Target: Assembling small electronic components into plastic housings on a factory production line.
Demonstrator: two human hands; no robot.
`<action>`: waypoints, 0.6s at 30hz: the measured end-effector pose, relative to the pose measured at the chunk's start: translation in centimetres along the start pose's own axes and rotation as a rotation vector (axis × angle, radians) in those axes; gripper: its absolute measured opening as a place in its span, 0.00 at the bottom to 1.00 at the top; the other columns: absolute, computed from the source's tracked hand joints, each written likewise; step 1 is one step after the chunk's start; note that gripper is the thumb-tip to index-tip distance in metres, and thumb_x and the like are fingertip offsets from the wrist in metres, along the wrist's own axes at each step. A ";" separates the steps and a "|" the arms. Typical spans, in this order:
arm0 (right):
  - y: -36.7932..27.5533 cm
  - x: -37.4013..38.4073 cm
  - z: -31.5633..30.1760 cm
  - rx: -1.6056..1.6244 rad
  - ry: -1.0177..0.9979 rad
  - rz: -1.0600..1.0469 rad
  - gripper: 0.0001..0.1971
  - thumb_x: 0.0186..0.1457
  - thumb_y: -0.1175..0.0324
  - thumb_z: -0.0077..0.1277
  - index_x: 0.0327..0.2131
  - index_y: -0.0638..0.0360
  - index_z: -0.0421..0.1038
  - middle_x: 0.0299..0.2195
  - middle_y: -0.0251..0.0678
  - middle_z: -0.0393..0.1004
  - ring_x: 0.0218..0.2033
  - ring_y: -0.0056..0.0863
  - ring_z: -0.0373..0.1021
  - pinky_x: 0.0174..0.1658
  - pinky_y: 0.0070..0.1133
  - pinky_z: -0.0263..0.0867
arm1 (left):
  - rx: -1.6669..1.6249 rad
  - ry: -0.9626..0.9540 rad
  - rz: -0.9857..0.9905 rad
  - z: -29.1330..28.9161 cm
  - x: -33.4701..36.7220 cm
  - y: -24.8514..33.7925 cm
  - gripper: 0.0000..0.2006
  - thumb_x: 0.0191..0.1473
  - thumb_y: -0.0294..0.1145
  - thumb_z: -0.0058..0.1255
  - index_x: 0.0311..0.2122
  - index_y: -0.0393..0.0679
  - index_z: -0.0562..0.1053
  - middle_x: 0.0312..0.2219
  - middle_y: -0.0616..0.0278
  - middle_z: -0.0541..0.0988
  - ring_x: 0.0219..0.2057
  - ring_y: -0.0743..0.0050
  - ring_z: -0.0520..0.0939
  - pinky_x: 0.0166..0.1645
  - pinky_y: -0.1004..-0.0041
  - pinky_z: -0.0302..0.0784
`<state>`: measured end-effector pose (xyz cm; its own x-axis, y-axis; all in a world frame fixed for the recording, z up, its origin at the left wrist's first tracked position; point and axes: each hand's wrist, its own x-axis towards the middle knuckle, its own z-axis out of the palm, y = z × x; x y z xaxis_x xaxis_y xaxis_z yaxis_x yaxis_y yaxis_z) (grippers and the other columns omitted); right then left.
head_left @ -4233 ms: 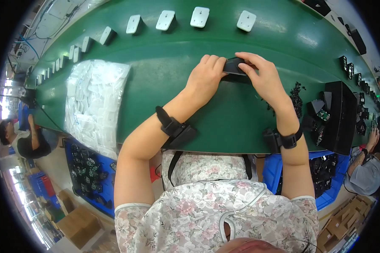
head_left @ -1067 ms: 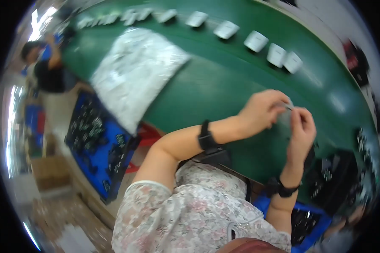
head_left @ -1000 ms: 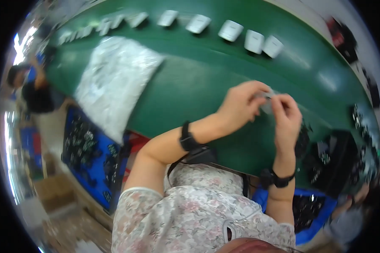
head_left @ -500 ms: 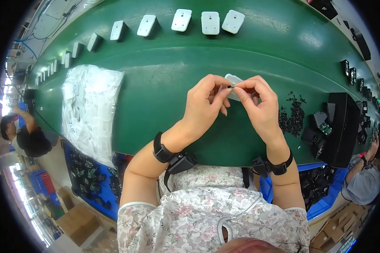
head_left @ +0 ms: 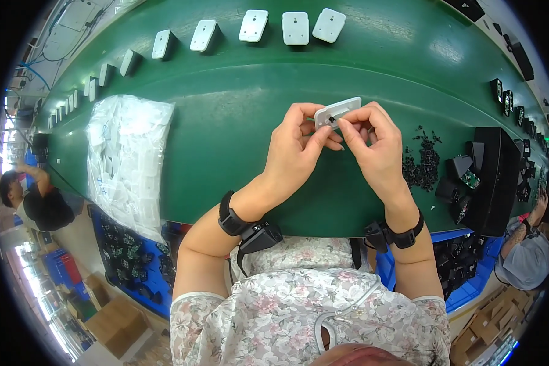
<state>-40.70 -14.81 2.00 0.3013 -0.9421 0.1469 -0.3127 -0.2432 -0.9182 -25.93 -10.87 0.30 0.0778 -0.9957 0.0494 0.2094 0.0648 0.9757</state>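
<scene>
While the white plate (head_left: 350,104) is pinched by the left hand (head_left: 290,146), a black part (head_left: 332,119) is held at it by the right hand (head_left: 375,146), unreleased; right of the grip, loose black pieces (head_left: 430,165) remain. White-faced units (head_left: 253,25) are ranged beyond.

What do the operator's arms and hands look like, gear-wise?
Left hand and right hand: no gloves. Short floral sleeves, white with pink and grey: left sleeve, right sleeve, pale hems. Black strap on each wrist: left strap, right strap, each with a boxy black module.
</scene>
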 end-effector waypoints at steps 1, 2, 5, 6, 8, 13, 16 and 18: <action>0.0 0.0 0.1 -0.003 -0.001 -0.003 0.03 0.51 0.77 0.53 0.28 0.65 0.69 0.27 0.27 0.64 0.24 0.11 0.57 0.27 0.11 0.54 | 0.002 0.003 -0.004 0.0 -0.1 0.0 0.08 0.55 0.18 0.43 0.41 0.32 0.64 0.34 0.55 0.75 0.30 0.72 0.80 0.35 0.76 0.79; 0.0 -0.1 0.1 -0.005 -0.003 -0.005 0.03 0.51 0.77 0.53 0.28 0.65 0.69 0.27 0.27 0.63 0.25 0.11 0.57 0.27 0.11 0.54 | 0.004 0.006 -0.007 0.0 -0.1 0.0 0.07 0.55 0.18 0.44 0.40 0.33 0.65 0.33 0.56 0.75 0.30 0.73 0.80 0.34 0.76 0.79; 0.3 -0.2 0.5 0.058 -0.002 -0.013 0.04 0.51 0.78 0.53 0.27 0.65 0.68 0.27 0.27 0.63 0.25 0.11 0.58 0.27 0.11 0.54 | 0.107 0.000 0.122 -0.2 -0.1 -0.4 0.05 0.55 0.19 0.46 0.37 0.33 0.65 0.32 0.58 0.75 0.29 0.74 0.79 0.33 0.77 0.79; 0.3 -0.2 0.7 0.058 -0.001 -0.013 0.04 0.51 0.78 0.53 0.27 0.65 0.68 0.27 0.27 0.63 0.25 0.11 0.58 0.27 0.11 0.54 | 0.107 -0.001 0.123 -0.2 0.0 -0.4 0.05 0.55 0.19 0.46 0.37 0.33 0.65 0.32 0.58 0.75 0.29 0.74 0.79 0.33 0.77 0.79; 0.3 -0.3 0.9 0.100 0.001 -0.018 0.04 0.50 0.78 0.54 0.27 0.65 0.67 0.27 0.27 0.63 0.25 0.11 0.58 0.26 0.11 0.54 | 0.201 0.004 0.169 -0.4 0.1 -0.3 0.04 0.54 0.20 0.47 0.35 0.33 0.66 0.30 0.60 0.74 0.28 0.76 0.79 0.32 0.78 0.79; 0.4 -0.1 0.5 -0.006 0.142 -0.149 0.06 0.49 0.76 0.56 0.29 0.62 0.68 0.29 0.26 0.63 0.25 0.11 0.56 0.26 0.10 0.53 | 0.063 0.001 0.072 -0.8 0.2 0.1 0.05 0.55 0.20 0.47 0.36 0.34 0.65 0.29 0.59 0.74 0.27 0.77 0.78 0.29 0.79 0.77; 0.1 0.7 -0.6 0.047 0.182 -0.155 0.08 0.49 0.75 0.57 0.34 0.60 0.70 0.31 0.26 0.64 0.25 0.11 0.54 0.26 0.09 0.52 | -0.034 -0.010 0.010 -1.0 0.4 1.0 0.06 0.55 0.21 0.47 0.37 0.34 0.65 0.29 0.58 0.74 0.26 0.77 0.77 0.28 0.79 0.75; 0.3 0.9 -1.3 0.047 0.024 -0.101 0.15 0.48 0.72 0.58 0.41 0.60 0.70 0.34 0.25 0.65 0.26 0.11 0.54 0.27 0.09 0.52 | -0.039 -0.018 -0.014 -1.1 0.4 1.2 0.06 0.56 0.22 0.47 0.37 0.34 0.65 0.30 0.58 0.74 0.26 0.77 0.77 0.28 0.79 0.75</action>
<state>-41.66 -16.04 2.28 0.3072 -0.9188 0.2481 -0.2389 -0.3268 -0.9144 -24.54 -11.13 1.24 0.0573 -0.9976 0.0394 0.2487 0.0525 0.9672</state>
